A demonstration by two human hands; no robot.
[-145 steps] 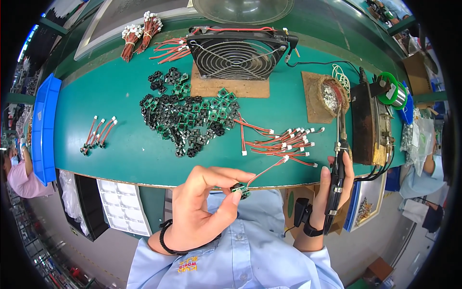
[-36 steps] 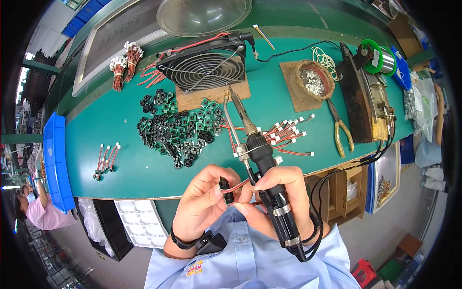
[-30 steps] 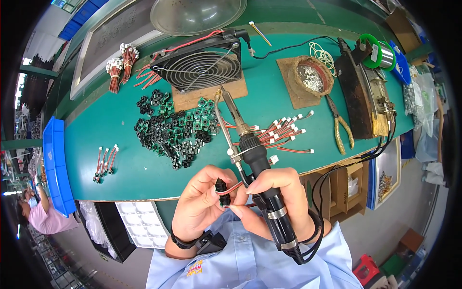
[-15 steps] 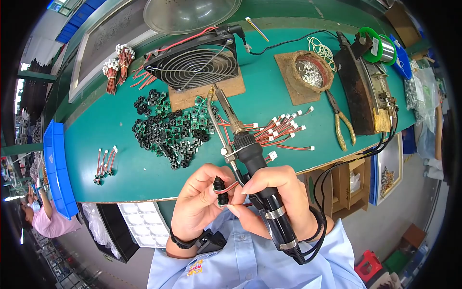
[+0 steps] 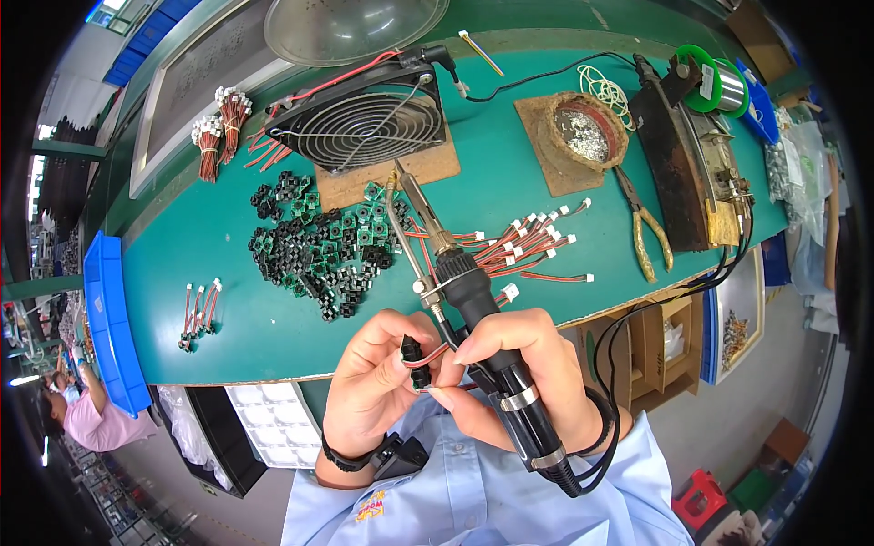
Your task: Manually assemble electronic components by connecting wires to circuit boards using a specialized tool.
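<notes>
My left hand (image 5: pixel 371 375) is closed on a small black component (image 5: pixel 413 357), pinched between thumb and fingers just past the bench's front edge. A red, black and white wire lead (image 5: pixel 431 357) crosses that component. In my right hand (image 5: pixel 537 369) is a soldering iron (image 5: pixel 467 284) with a solder feed tube clamped along it. Its tip points away over the bench, above the heap of parts. My right thumb and a fingertip also come up to the lead beside the component; whether they pinch it is hard to make out.
A heap of black and green parts (image 5: pixel 332 246) lies beyond my hands, below a black fan (image 5: pixel 364 127). Connector leads (image 5: pixel 528 244) are spread right of it. A solder-scrap bowl (image 5: pixel 590 136), pliers (image 5: pixel 648 232) and solder spool (image 5: pixel 715 84) sit further right. A blue tray (image 5: pixel 114 318) is left.
The view has shifted slightly. Both hands keep the same hold, and the soldering iron stays almost in place.
</notes>
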